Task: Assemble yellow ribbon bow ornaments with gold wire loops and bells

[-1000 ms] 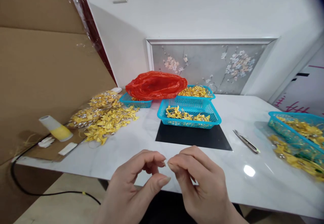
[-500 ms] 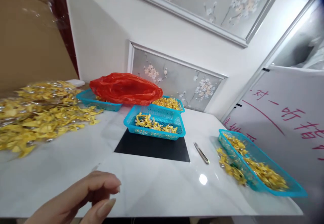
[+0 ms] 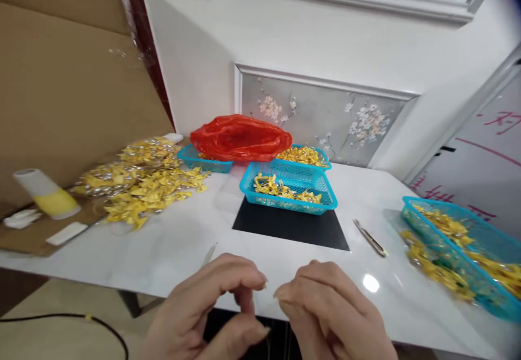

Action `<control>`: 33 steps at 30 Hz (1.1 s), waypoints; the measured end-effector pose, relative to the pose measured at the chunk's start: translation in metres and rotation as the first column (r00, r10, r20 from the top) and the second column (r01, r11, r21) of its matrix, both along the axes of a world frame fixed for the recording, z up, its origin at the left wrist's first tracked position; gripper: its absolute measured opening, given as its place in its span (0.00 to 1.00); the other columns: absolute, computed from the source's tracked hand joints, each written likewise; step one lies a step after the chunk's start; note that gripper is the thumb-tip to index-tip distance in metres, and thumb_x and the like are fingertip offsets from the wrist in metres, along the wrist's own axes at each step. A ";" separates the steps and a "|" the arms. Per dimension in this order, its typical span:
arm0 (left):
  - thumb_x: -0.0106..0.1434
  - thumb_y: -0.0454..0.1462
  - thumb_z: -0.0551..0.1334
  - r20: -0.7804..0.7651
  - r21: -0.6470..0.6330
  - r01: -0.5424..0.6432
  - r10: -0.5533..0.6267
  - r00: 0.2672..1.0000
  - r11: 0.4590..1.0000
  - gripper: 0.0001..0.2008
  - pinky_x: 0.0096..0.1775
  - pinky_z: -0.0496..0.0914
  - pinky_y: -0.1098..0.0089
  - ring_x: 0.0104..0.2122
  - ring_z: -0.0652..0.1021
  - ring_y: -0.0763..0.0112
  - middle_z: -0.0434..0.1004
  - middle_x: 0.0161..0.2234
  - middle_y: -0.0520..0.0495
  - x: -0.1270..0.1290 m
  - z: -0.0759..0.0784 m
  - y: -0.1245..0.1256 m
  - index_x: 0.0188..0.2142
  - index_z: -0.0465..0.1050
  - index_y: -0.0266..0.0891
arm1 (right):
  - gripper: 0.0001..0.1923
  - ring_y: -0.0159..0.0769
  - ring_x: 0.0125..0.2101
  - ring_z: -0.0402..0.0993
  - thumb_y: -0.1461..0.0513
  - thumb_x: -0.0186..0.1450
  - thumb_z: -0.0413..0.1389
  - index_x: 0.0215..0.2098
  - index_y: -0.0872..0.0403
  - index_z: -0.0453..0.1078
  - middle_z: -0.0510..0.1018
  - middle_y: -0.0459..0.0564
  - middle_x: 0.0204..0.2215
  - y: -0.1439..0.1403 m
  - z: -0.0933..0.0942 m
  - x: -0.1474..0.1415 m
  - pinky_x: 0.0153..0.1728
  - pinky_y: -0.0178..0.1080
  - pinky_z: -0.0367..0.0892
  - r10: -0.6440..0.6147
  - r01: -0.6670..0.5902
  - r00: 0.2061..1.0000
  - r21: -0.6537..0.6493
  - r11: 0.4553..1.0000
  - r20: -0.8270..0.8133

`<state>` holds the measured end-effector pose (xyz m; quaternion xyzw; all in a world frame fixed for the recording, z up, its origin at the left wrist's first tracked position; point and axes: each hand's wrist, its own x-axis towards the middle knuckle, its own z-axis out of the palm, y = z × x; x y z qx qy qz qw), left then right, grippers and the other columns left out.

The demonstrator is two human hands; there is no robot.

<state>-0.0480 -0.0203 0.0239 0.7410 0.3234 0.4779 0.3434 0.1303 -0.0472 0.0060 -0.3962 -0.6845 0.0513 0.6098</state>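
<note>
At the table's front edge, my left hand (image 3: 211,308) has its fingers curled, with a gap between thumb and fingertips and nothing seen in it. Close beside it, the fingertips of my right hand (image 3: 331,305) are pressed together; whatever they may hold is too small or hidden to make out. Beyond both hands a blue plastic basket (image 3: 291,209) rests on a black mat (image 3: 291,229), with several yellow ribbon pieces (image 3: 285,189) inside. A slim utility knife (image 3: 369,238) lies to the right of the mat.
Left is a large pile of yellow ribbon pieces (image 3: 150,186), near a white-and-yellow roll (image 3: 48,194). A red plastic bag (image 3: 240,140) lies over baskets at the back. Another blue basket (image 3: 480,240) stands right, with ribbon pieces beside it. A cardboard sheet (image 3: 69,94) rises at left.
My right hand has come into view beside my left hand, which now appears farther right. The view has turned left, showing the roll and the floor.
</note>
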 end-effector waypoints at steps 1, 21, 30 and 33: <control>0.57 0.29 0.66 0.011 -0.010 0.027 -0.026 1.000 1.000 0.18 0.33 0.75 0.75 0.27 0.78 0.71 0.78 0.31 0.55 0.000 0.003 -0.001 0.42 0.76 0.55 | 0.11 0.32 0.23 0.73 0.72 0.62 0.57 0.33 0.49 0.72 0.76 0.46 0.25 0.002 0.001 -0.007 0.23 0.34 0.69 -0.020 0.022 0.999 0.041 0.999 -0.038; 0.70 0.31 0.54 -0.006 0.203 -0.299 0.306 0.952 0.933 0.10 0.30 0.66 0.78 0.30 0.70 0.73 0.68 0.29 0.54 -0.013 0.008 0.018 0.31 0.65 0.45 | 0.09 0.28 0.26 0.72 0.66 0.68 0.54 0.31 0.51 0.72 0.75 0.44 0.26 0.010 0.019 0.035 0.27 0.29 0.68 0.194 -0.181 0.981 -0.304 0.935 0.011; 0.69 0.33 0.57 -0.128 0.070 -0.154 0.162 0.978 0.986 0.09 0.31 0.66 0.77 0.29 0.71 0.73 0.69 0.28 0.55 0.000 0.012 0.011 0.30 0.66 0.45 | 0.20 0.53 0.37 0.76 0.51 0.69 0.48 0.47 0.53 0.74 0.70 0.65 0.56 -0.003 0.012 0.124 0.39 0.56 0.70 -0.642 0.722 0.590 0.035 0.691 0.490; 0.67 0.32 0.59 -0.167 0.085 -0.086 0.099 0.981 0.993 0.10 0.33 0.67 0.76 0.31 0.73 0.73 0.71 0.29 0.55 0.013 0.013 0.007 0.29 0.68 0.45 | 0.13 0.27 0.20 0.71 0.59 0.68 0.52 0.51 0.45 0.70 0.70 0.55 0.57 -0.006 0.012 0.064 0.23 0.35 0.72 -0.276 0.307 0.941 -0.148 0.940 0.198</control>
